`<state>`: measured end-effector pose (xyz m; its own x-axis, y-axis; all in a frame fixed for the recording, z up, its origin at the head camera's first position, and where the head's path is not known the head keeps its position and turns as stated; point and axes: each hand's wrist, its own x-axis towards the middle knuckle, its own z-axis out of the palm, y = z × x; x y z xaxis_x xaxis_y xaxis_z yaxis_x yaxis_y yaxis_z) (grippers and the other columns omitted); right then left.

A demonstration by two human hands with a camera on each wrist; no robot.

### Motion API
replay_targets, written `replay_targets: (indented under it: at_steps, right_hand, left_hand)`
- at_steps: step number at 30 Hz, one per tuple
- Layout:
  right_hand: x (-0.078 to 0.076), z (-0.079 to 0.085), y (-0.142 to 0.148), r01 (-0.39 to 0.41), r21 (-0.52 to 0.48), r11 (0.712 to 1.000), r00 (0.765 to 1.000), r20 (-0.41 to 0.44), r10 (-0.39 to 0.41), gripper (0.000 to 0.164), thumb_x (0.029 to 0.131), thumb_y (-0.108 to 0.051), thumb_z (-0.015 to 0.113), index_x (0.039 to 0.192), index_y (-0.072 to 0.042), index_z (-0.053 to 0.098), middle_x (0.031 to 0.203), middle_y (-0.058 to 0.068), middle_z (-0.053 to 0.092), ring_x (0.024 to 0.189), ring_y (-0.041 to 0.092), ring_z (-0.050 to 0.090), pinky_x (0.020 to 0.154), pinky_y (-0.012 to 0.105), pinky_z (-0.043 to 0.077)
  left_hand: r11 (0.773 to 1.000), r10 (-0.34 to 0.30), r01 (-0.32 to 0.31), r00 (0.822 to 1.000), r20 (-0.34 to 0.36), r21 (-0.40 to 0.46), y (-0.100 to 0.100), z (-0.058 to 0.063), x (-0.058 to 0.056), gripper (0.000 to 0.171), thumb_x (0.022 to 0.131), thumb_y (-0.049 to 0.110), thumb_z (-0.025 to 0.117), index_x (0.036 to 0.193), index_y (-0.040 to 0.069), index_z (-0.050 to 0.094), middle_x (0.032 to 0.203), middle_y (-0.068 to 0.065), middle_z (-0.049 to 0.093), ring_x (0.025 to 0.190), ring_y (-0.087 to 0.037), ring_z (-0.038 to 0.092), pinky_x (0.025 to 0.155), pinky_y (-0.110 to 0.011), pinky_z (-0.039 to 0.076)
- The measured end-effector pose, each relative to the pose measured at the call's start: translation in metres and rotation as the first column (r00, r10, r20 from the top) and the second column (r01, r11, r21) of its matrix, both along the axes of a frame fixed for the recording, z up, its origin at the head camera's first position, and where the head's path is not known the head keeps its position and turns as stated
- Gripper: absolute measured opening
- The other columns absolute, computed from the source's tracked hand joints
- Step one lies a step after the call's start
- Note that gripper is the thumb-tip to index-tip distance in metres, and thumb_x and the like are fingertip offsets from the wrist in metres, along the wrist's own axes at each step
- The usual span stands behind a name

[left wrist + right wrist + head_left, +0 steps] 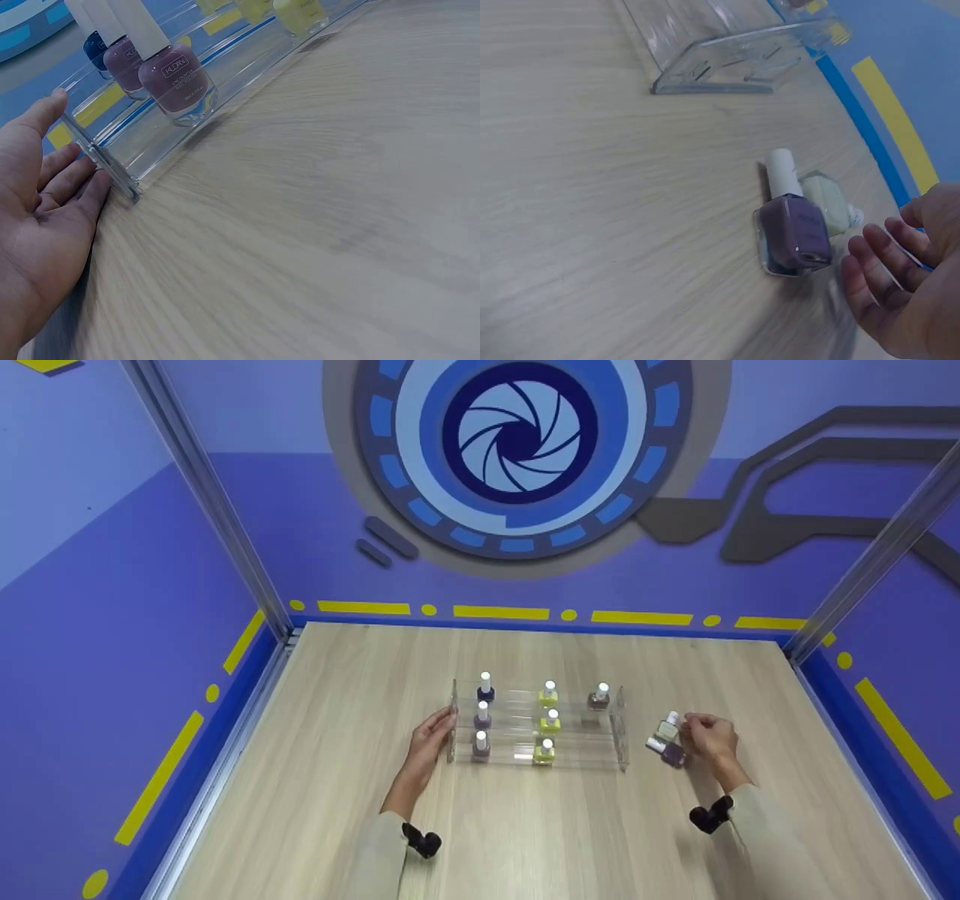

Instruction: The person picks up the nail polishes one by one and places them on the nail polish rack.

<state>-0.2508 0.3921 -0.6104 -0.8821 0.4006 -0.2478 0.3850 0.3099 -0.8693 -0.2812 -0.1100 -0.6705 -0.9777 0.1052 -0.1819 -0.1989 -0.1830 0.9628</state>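
A clear stepped rack (514, 755) holds several upright white-capped nail polish bottles: dark blue and mauve at left, yellow in the middle, one brownish at back right. My left hand (431, 739) touches the rack's left end panel (105, 161), its fingers along the outer side and its thumb near the upper edge. Beyond the rack's right end, a purple nail polish bottle (795, 232) and a pale nail polish bottle (826, 202) lie on their sides, close together. Loosely bent, my right hand (712, 739) hovers just right of them, fingertips near the pale bottle's cap, holding nothing.
All of this stands on a wood-grain table (337, 675). Blue-purple printed walls (300, 525) enclose it at the back and sides, with metal posts (217, 502) at the corners. A small black wrist camera (424, 840) sits on each sleeve.
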Motion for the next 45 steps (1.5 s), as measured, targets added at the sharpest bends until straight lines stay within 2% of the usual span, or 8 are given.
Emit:
replay_targets:
  at_steps: [3,9,14,22,28,34,37,45]
  right_hand:
    - [0.002,-0.006,0.0,-0.019,0.029,0.999,0.999,0.039,0.018,0.043,0.105,-0.023,0.052,0.126,0.014,0.059,0.09,0.005,0.075,0.076,0.002,0.065,0.065,0.016,0.058]
    - [0.001,-0.006,-0.007,-0.07,0.198,0.978,0.995,0.086,0.054,0.052,0.105,-0.031,0.05,0.125,0.015,0.06,0.109,0.025,0.07,0.086,0.019,0.063,0.064,0.019,0.049]
    - [-0.005,-0.005,-0.012,-0.11,0.288,0.951,0.99,0.114,0.08,0.057,0.104,-0.037,0.051,0.127,0.015,0.061,0.114,0.029,0.069,0.093,0.027,0.063,0.068,0.025,0.051]
    - [-0.01,-0.001,-0.014,-0.149,0.296,0.944,0.977,0.189,0.095,0.061,0.101,-0.042,0.057,0.122,0.014,0.064,0.092,0.014,0.073,0.071,0.015,0.063,0.057,0.023,0.048]
    - [-0.008,0.002,-0.015,-0.155,0.303,0.94,0.976,0.192,0.099,0.055,0.098,-0.04,0.061,0.113,0.012,0.067,0.077,0.004,0.066,0.067,0.016,0.056,0.054,0.026,0.045]
    - [-0.01,-0.002,-0.014,-0.145,0.302,0.942,0.978,0.188,0.09,0.045,0.098,-0.039,0.061,0.098,0.005,0.068,0.07,-0.002,0.058,0.064,0.014,0.053,0.054,0.026,0.042]
    - [-0.011,-0.004,-0.013,-0.149,0.286,0.947,0.975,0.204,0.092,0.043,0.098,-0.039,0.06,0.099,0.003,0.068,0.07,-0.003,0.057,0.064,0.013,0.052,0.056,0.026,0.042]
    - [-0.011,-0.008,-0.015,-0.129,0.22,0.967,0.976,0.201,0.084,0.047,0.1,-0.037,0.057,0.11,0.007,0.068,0.068,-0.003,0.065,0.059,0.01,0.061,0.054,0.023,0.048]
  left_hand:
    - [1.0,0.001,-0.001,1.0,0.002,-0.002,0.0,0.001,0.001,0.058,0.101,0.038,0.065,0.147,0.007,0.053,0.153,-0.014,0.053,0.146,-0.028,0.045,0.126,-0.043,0.034]
    - [1.0,0.0,0.0,1.0,-0.014,-0.004,0.0,0.001,0.002,0.056,0.102,0.036,0.064,0.147,0.005,0.053,0.153,-0.014,0.053,0.147,-0.028,0.045,0.126,-0.044,0.034]
    - [1.0,0.01,-0.009,1.0,-0.025,0.002,0.0,0.002,0.001,0.055,0.102,0.033,0.064,0.146,0.004,0.053,0.153,-0.014,0.053,0.146,-0.027,0.046,0.126,-0.043,0.035]
    - [1.0,0.015,-0.015,1.0,-0.014,0.018,0.002,0.002,-0.002,0.055,0.101,0.033,0.066,0.145,0.004,0.054,0.153,-0.014,0.053,0.147,-0.027,0.045,0.126,-0.04,0.035]
    - [1.0,0.015,-0.014,1.0,-0.008,0.012,0.001,0.0,-0.001,0.055,0.102,0.033,0.065,0.147,0.004,0.052,0.155,-0.014,0.051,0.148,-0.028,0.044,0.126,-0.04,0.035]
    - [1.0,0.015,-0.015,1.0,-0.005,-0.001,0.0,0.001,0.002,0.057,0.101,0.036,0.065,0.147,0.005,0.052,0.154,-0.014,0.052,0.147,-0.028,0.045,0.125,-0.041,0.036]
    - [1.0,0.019,-0.019,1.0,-0.006,0.001,0.001,0.001,0.002,0.057,0.101,0.035,0.065,0.147,0.004,0.052,0.153,-0.014,0.052,0.146,-0.027,0.046,0.125,-0.041,0.036]
    - [1.0,0.012,-0.012,1.0,-0.009,-0.006,0.0,0.0,0.001,0.056,0.102,0.034,0.064,0.147,0.003,0.051,0.154,-0.015,0.052,0.145,-0.025,0.047,0.125,-0.041,0.036]
